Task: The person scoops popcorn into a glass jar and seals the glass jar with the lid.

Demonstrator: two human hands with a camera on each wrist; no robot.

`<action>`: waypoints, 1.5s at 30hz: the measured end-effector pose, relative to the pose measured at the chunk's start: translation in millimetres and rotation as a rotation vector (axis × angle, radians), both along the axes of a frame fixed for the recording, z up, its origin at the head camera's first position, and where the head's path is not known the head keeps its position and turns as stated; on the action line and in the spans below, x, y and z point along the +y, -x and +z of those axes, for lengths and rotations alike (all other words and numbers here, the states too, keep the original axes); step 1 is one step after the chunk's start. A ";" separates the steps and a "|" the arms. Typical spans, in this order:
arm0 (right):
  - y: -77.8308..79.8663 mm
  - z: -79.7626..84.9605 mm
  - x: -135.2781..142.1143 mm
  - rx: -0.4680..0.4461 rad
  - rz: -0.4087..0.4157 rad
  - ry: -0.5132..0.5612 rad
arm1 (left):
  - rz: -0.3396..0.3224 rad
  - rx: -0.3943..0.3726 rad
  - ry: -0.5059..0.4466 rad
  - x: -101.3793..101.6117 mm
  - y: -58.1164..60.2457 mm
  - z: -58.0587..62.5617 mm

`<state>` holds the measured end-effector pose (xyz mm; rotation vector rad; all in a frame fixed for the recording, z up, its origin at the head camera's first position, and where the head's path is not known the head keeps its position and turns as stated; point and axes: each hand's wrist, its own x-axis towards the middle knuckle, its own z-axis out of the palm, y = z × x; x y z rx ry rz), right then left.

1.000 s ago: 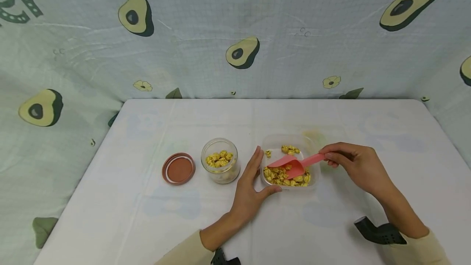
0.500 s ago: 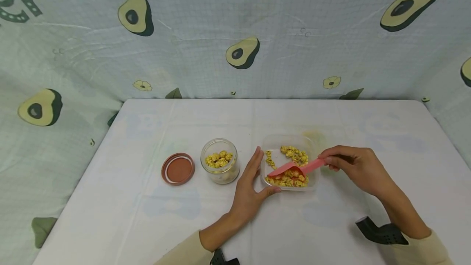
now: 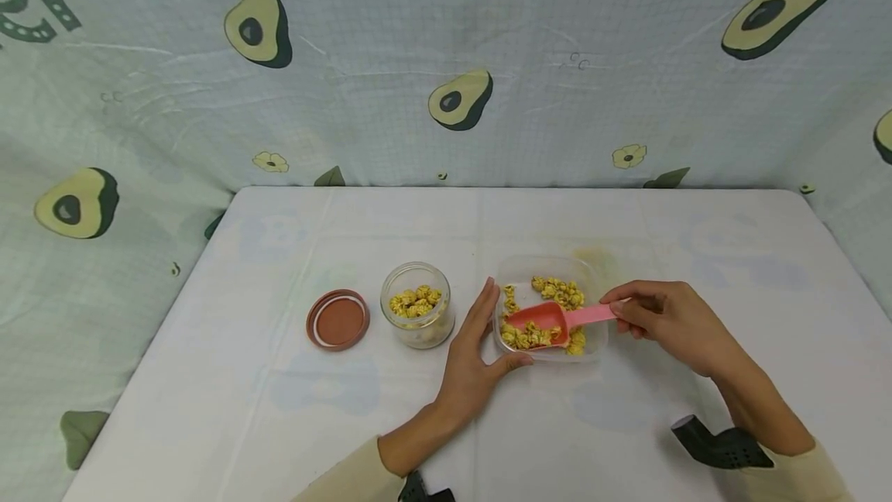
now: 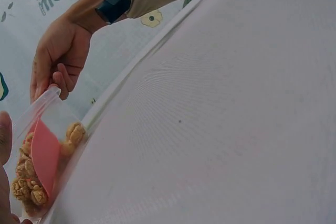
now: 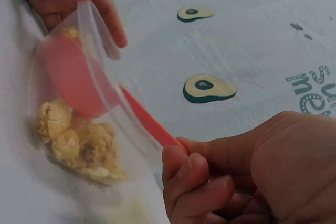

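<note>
A clear plastic container of yellow popcorn sits on the table in the head view. My right hand pinches the handle of a pink scoop from the right. The scoop's bowl lies among the popcorn inside, with some pieces in it; the right wrist view shows the pink bowl through the container wall. My left hand rests against the container's left side and near corner, fingers straight, thumb at the front edge. Left of that hand stands an uncapped glass jar partly filled with popcorn.
A brown round lid lies inside-up left of the jar. The white-covered table ends at a fabric backdrop printed with avocados.
The scoop has rolled and shifted slightly within the container, so its bowl now faces up with popcorn in it. Some popcorn has shifted about. My left hand has stayed in place.
</note>
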<state>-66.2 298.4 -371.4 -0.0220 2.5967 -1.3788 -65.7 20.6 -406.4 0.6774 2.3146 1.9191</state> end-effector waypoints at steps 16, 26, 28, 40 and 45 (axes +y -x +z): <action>1.6 -0.8 -7.1 -0.134 -0.111 0.126 | -0.007 -0.012 -0.012 0.7 1.0 -0.2; 1.1 4.7 -2.3 -0.227 -0.129 0.211 | -0.006 -0.011 -0.008 0.5 0.0 -0.2; 0.8 5.2 -1.1 -0.236 -0.126 0.226 | -0.003 -0.011 -0.008 0.5 -0.1 -0.6; 0.7 3.1 5.6 -0.221 -0.128 0.298 | -0.004 0.001 -0.014 3.2 5.8 -26.8; 0.4 3.1 7.3 -0.221 -0.139 0.306 | 0.018 0.046 -0.001 3.2 8.0 -40.0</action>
